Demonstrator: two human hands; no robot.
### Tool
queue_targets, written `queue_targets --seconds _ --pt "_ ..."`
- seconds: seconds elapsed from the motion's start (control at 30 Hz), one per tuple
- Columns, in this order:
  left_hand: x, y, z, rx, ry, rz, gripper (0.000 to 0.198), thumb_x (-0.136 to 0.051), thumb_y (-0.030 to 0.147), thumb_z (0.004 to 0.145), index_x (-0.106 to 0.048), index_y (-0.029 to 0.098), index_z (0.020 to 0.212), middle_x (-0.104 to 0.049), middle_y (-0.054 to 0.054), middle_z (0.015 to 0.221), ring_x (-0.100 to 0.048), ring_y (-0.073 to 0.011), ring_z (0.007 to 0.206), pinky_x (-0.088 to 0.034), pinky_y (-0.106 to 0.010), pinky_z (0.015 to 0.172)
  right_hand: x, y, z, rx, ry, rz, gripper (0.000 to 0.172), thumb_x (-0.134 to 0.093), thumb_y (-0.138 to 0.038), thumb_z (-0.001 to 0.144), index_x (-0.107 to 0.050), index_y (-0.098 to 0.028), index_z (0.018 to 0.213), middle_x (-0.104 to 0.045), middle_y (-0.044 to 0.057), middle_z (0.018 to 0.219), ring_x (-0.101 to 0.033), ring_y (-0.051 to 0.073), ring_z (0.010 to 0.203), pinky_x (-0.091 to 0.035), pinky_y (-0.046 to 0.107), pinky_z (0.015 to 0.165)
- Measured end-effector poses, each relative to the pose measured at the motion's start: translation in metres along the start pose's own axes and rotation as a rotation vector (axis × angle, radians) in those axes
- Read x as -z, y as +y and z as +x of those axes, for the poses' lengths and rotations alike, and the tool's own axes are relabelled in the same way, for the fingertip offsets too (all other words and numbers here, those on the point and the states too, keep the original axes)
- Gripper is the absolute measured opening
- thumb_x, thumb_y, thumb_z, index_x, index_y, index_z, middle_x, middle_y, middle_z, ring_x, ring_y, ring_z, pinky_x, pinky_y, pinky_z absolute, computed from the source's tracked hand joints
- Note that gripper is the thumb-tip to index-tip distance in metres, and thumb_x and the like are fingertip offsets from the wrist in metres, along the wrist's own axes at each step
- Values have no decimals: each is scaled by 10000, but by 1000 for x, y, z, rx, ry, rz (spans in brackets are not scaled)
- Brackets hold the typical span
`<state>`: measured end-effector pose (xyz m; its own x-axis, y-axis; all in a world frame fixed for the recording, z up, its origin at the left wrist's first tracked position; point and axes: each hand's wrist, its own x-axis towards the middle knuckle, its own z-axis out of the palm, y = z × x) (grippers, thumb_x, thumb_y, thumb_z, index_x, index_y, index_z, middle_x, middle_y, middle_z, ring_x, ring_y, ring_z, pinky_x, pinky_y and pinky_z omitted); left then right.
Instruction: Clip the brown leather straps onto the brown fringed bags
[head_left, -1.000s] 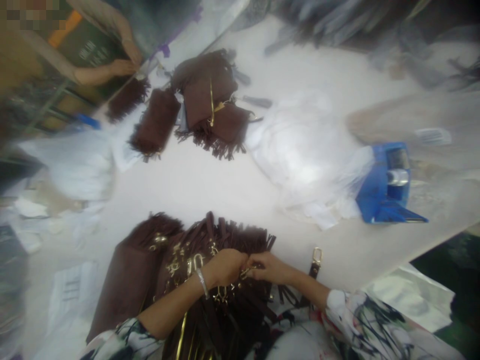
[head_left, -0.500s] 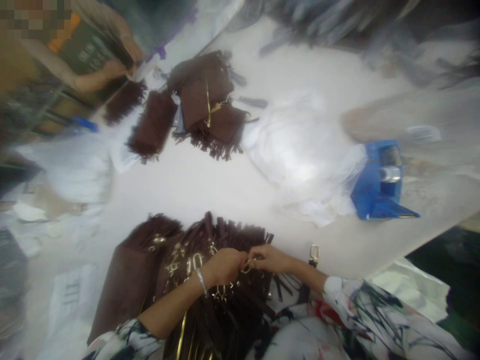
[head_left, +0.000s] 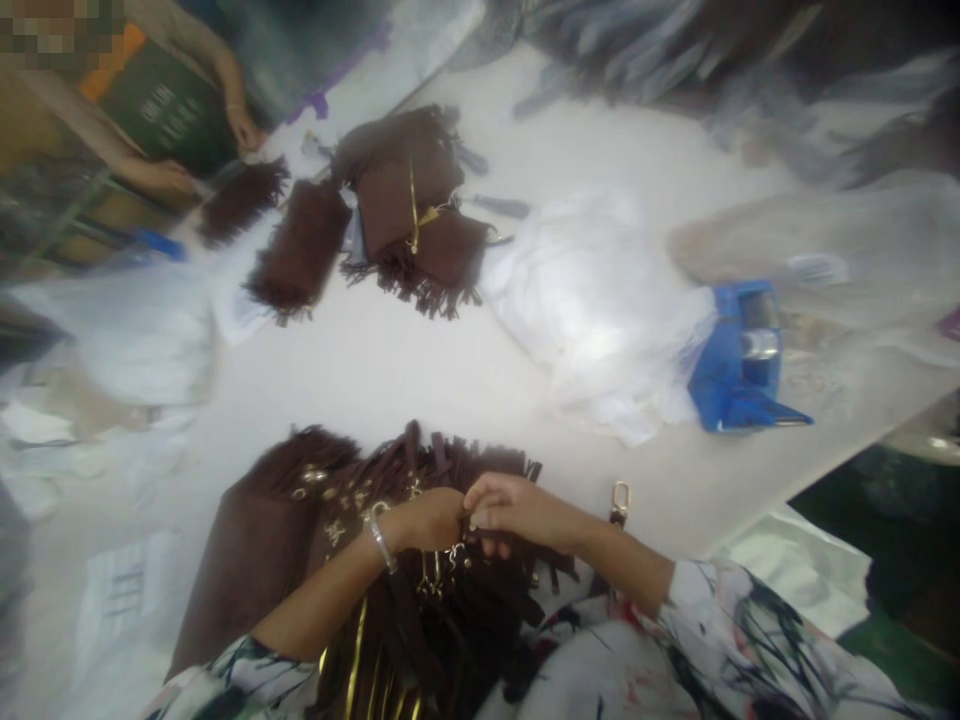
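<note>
My left hand (head_left: 433,517), with a bracelet at the wrist, is closed above a pile of dark brown fringed bags (head_left: 442,640). Against its fingertips, my right hand (head_left: 521,510) is closed too, its fingers bent inward. Between them is a small gold-coloured metal fitting, now mostly hidden by the fingers. Several gold snap hooks (head_left: 431,575) lie around and below the hands among the fringe strips. A smooth brown bag (head_left: 247,540) leans at the left of the pile. To the right of my right wrist, a strap end carries a gold buckle (head_left: 620,497).
Across the white table (head_left: 360,370) lie more brown fringed bags (head_left: 405,205). White plastic wrapping (head_left: 600,300) and a blue holder (head_left: 731,365) are at the right. A clear bag (head_left: 142,330) sits at the left. At the far left, a co-worker's hands (head_left: 161,178) handle a fringed piece.
My hands have come closer together and shifted slightly left in view; my right fingers now cover the gold fitting that showed before. The co-worker's hands have moved apart.
</note>
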<state>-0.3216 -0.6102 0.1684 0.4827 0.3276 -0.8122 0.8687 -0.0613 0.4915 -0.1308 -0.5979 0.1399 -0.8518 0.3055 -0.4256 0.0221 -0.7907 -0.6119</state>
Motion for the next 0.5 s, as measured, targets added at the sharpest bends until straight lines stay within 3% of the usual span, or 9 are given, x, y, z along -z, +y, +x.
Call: queue_targets --seconds 0.13,0.27,0.37,0.5 --pt "2 11 -4 19 -17 47 265 -461 309 871 -694 190 826 -697 -26 729 -604 -143 628 -419 -221 581 -8 19 -26 -32 -46 101 380 -709 -326 750 -506 -210 1049 -640 -4 874 -652 128 619 -510 224 519" --pt "-5 30 -11 -66 84 232 245 -631 436 781 -679 197 807 -684 -48 819 -595 -223 827 -448 -313 743 -13 48 -47 -84 33 -48 410 -604 -356 842 -441 -222 1194 -653 -4 818 -655 147 622 -504 239 531" --pt "-14 43 -24 -114 199 323 193 -682 354 737 -644 188 828 -662 -63 898 -527 -276 1023 -422 -378 870 -11 59 -50 -103 125 -449 390 -465 -303 918 -424 -194 1290 -688 40 794 -668 178 678 -505 268 596" --pt "-24 54 -37 -154 307 353 119 -562 242 821 -613 170 900 -639 -77 969 -510 -252 1062 -354 -401 979 -25 70 -50 -97 169 -1128 222 -478 -180 875 -618 -151 1044 -711 149 944 -681 250 843 -487 303 703"
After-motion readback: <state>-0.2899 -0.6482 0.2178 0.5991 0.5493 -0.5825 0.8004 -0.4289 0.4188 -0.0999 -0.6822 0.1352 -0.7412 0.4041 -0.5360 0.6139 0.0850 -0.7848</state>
